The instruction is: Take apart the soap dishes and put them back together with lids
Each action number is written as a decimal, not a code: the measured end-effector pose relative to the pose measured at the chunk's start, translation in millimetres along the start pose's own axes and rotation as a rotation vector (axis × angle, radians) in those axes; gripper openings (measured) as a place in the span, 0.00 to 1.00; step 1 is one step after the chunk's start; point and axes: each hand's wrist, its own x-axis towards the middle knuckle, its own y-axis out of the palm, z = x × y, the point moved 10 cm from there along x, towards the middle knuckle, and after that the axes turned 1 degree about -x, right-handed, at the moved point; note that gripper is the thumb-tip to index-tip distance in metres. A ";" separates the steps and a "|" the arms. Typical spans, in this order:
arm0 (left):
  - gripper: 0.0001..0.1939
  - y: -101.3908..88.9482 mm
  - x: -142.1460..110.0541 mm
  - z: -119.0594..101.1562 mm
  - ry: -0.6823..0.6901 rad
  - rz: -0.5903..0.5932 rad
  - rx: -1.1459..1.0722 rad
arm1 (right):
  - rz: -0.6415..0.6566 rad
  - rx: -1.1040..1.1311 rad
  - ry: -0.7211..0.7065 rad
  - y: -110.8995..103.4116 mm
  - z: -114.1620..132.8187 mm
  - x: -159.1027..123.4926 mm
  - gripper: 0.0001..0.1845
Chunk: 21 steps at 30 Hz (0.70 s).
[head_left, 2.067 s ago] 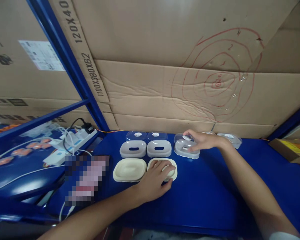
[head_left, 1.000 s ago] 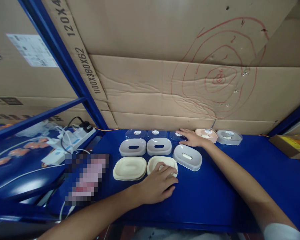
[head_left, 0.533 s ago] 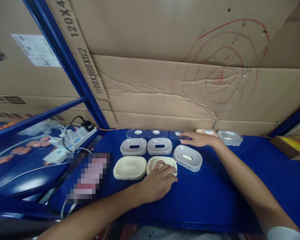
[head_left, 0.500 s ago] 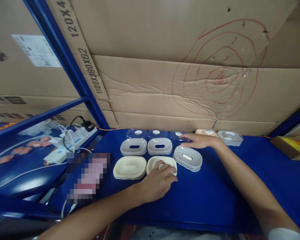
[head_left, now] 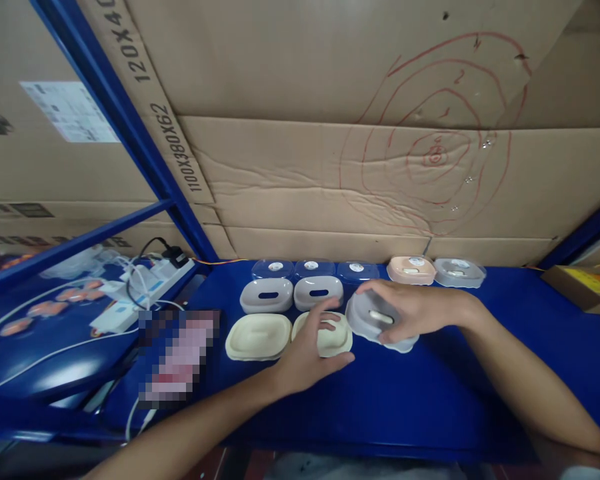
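Note:
My right hand [head_left: 413, 310] has its fingers and thumb closed over a grey oval soap dish [head_left: 360, 313], which has a white piece [head_left: 381, 317] in its middle slot. Beside it, my left hand [head_left: 307, 353] is open, with spread fingers over a cream oval dish [head_left: 337, 342]; whether they touch it I cannot tell. Another cream dish [head_left: 259, 333] lies to the left. Behind these are a grey slotted dish [head_left: 267, 303] and a second grey slotted dish [head_left: 319, 301]. Clear covers with round labels, including a right-hand one [head_left: 359, 272], line the back.
At the back right stand a peach dish [head_left: 411, 270] and a covered grey dish [head_left: 460, 273]. A power strip [head_left: 143, 293] with cables and a pixelated pink item [head_left: 185, 353] lie left. A cardboard box [head_left: 583, 288] sits right; marked cardboard [head_left: 280, 160] forms the back wall.
My right hand has come down from the back clear cover onto the grey dish, which has shifted slightly right. My left hand has lifted its fingers and spread them.

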 end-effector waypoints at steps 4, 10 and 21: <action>0.66 17.0 1.4 0.1 -0.046 0.173 -0.330 | 0.082 0.091 -0.141 8.1 48.9 -8.3 0.48; 0.64 20.4 -4.1 0.7 -0.113 0.201 -0.403 | 0.027 0.100 -0.228 14.8 69.5 -5.4 0.46; 0.61 20.7 -3.6 0.7 -0.137 0.214 -0.278 | 0.046 0.058 -0.052 -9.5 11.8 -7.1 0.44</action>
